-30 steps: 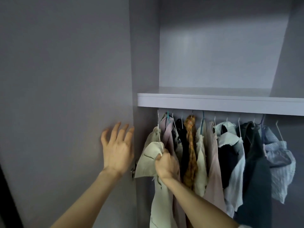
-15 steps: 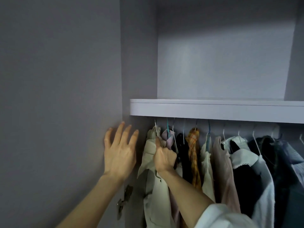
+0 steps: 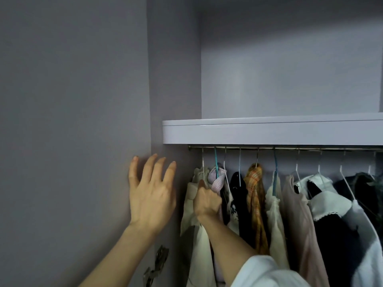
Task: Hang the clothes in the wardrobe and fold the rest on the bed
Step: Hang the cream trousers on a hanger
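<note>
The right hand gripped the soft, light cream fabric garment near its white wire hanger (the best hold), while the left hand lay spread open

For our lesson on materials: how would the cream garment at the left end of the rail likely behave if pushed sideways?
The cream garment hangs in soft folds, so it is probably floppy and would swing. Its thin hanger hook would likely slide along the rail. The right hand bunches it easily, suggesting lightness.

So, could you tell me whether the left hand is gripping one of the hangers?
No, the left hand lies open with fingers spread against the wardrobe door, apart from the hangers.
</note>
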The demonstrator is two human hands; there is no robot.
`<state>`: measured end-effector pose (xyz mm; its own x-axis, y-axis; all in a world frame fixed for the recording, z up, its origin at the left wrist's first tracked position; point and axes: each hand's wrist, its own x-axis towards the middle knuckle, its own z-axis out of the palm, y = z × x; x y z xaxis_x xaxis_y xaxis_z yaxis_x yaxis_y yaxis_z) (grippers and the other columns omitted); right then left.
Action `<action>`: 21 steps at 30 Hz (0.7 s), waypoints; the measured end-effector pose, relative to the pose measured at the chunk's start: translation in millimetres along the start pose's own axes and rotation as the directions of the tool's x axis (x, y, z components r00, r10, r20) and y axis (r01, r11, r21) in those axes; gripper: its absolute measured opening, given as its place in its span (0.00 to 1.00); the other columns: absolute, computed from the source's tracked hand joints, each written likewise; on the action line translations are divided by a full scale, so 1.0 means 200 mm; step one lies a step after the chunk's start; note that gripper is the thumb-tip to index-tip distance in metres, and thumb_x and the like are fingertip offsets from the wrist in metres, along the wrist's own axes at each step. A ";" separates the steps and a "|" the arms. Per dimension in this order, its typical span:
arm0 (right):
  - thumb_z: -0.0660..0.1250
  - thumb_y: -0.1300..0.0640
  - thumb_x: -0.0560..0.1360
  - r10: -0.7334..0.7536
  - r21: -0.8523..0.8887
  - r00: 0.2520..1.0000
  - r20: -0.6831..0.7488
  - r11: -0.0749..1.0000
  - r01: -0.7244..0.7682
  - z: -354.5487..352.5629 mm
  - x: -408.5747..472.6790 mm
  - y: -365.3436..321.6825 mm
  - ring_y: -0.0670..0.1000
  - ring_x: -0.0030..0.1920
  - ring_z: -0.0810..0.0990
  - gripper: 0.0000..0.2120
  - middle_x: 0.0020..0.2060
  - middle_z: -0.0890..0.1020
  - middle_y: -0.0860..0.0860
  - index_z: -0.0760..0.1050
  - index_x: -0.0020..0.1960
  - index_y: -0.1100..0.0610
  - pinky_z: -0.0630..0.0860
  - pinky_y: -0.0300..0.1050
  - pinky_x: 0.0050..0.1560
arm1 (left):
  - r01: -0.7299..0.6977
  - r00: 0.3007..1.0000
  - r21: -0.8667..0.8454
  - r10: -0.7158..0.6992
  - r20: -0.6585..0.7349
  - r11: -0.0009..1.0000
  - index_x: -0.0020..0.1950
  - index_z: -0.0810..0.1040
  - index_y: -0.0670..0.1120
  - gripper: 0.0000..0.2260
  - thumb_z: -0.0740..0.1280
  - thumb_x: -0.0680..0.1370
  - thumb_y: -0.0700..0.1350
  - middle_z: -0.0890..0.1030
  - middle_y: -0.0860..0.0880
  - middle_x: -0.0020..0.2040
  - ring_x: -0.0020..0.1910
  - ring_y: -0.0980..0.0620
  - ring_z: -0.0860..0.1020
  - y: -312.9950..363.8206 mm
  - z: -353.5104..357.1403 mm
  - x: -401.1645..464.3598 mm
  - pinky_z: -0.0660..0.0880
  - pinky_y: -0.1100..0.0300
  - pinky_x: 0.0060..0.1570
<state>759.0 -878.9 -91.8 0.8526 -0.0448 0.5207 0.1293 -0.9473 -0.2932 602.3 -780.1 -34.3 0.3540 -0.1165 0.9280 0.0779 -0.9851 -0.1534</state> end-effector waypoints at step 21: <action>0.56 0.56 0.78 -0.435 0.109 0.891 0.133 0.899 0.423 -0.61 -0.71 0.08 0.53 0.66 0.67 0.21 0.65 0.72 0.51 0.67 0.70 0.54 0.62 0.46 0.63 | 0.098 0.920 -0.134 -0.039 0.389 0.986 0.55 0.81 0.38 0.21 0.73 0.62 0.36 0.79 0.36 0.58 0.56 0.36 0.79 -0.08 -0.55 -0.29 0.78 0.45 0.45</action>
<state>577.2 -927.3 -72.8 0.7702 0.4142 0.4850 0.5322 -0.8365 -0.1307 478.0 -771.5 -48.8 0.6852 -0.0196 0.7280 -0.0132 -0.9998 -0.0145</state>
